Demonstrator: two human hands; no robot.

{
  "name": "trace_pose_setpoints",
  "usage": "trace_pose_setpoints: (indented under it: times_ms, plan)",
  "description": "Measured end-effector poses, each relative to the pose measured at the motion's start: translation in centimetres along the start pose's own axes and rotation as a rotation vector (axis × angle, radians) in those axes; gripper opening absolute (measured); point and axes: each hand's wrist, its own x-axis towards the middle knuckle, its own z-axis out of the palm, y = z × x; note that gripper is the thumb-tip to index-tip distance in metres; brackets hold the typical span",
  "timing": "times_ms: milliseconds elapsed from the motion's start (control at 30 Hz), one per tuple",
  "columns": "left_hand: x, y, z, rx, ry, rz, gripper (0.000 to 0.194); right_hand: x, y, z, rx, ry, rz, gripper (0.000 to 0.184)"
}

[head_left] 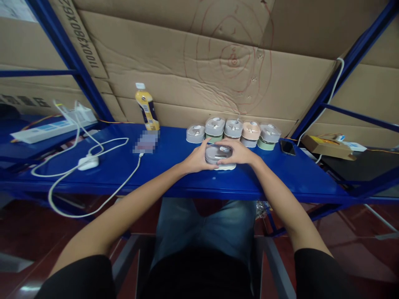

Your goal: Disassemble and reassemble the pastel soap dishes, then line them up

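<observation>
My left hand (pixel 198 158) and my right hand (pixel 241 153) are wrapped round a small grey oval container with a clear lid (pixel 215 154), one at each side. It is just above the blue table, near the front edge, and my fingers cover parts of its sides. A white piece (pixel 227 167) shows under it; whether it belongs to the container I cannot tell. Behind my hands stand similar containers in a row: a single grey one (pixel 195 134), and stacks with grey (pixel 215 126), peach (pixel 251 130) and green (pixel 266 144) pieces.
A yellow drink bottle (pixel 146 108) stands at the back left, near a pixelated object (pixel 146 142) joined to a white cable. A white charger (pixel 88 162) lies among cable loops. On the right are a phone (pixel 287 147) and an open cardboard box (pixel 327 147). Cardboard (pixel 156 62) walls the back.
</observation>
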Motion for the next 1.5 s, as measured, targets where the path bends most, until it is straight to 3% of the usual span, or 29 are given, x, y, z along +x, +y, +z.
trace_pose_setpoints:
  times_ms: [233, 533, 733, 967, 1167, 1233, 1300, 1400, 1500]
  plan:
    - [0.0, 0.8, -0.2, 0.065, -0.037, 0.027, 0.131, 0.1, 0.2, -0.2, -0.049, -0.041, -0.024, 0.085]
    - [0.5, 0.3, 0.1, 0.092, -0.078, 0.117, 0.137, 0.2, -1.3, -1.0, -0.115, -0.068, -0.024, 0.081]
    - [0.7, 0.1, 0.0, 0.096, -0.101, 0.144, 0.137, 0.3, -1.0, -1.0, -0.13, -0.094, -0.012, 0.084]
    - [0.8, -1.2, -0.4, 0.122, -0.108, 0.147, 0.117, -0.3, 0.0, 0.3, -0.08, -0.125, -0.02, 0.093]
    - [-0.4, -1.6, -0.9, 0.182, -0.134, 0.175, 0.111, -0.9, 0.9, 0.7, -0.013, -0.18, 0.017, 0.107]
    - [-1.0, -1.5, -1.4, 0.231, -0.094, 0.156, 0.106, -0.9, 1.2, 0.7, 0.007, -0.105, 0.071, 0.1]
    - [-1.2, -1.5, -2.4, 0.283, 0.009, 0.137, 0.102, -0.7, 1.7, 0.2, 0.012, 0.079, 0.112, 0.083]
    - [-0.4, -1.7, -4.2, 0.352, 0.286, 0.018, 0.097, -0.8, 3.3, -1.9, -0.087, 0.536, 0.171, 0.056]
    - [2.1, -2.1, -5.7, 0.374, 0.586, -0.256, 0.096, -1.7, 6.1, -4.9, -0.271, 0.986, 0.358, 0.046]
